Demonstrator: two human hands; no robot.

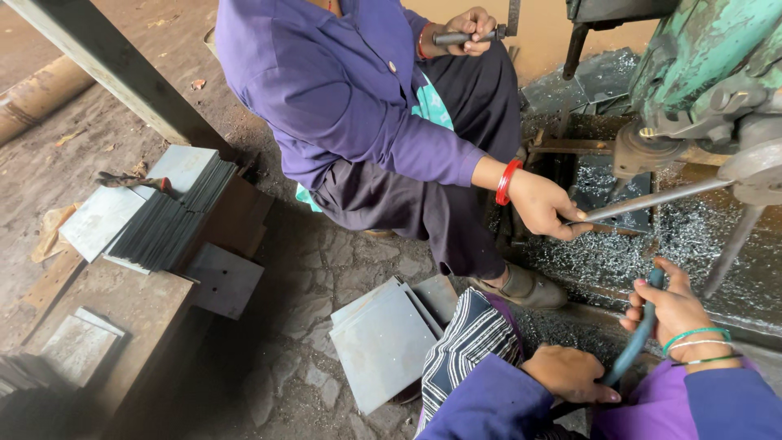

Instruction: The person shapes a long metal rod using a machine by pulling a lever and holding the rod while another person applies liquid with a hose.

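My right hand (672, 314), with thin green bangles on the wrist, is closed around a blue-green hose (639, 338) that rises towards the machine. My left hand (568, 373) lies low beside my striped knee (472, 338), with its fingers over the lower end of the same hose. Both my sleeves are purple. Opposite me sits a person in a purple shirt (342, 90). One of their hands (542, 204), with a red bangle, grips a long metal rod (660, 198). Their other hand (464, 31) holds a dark handle at the top.
A green machine (709, 65) stands at the top right over a bed of metal shavings (643, 253). Grey metal plates (383, 342) lie on the stone floor. More plates (163, 220) are stacked on a wooden bench at the left, under a slanted beam (114, 65).
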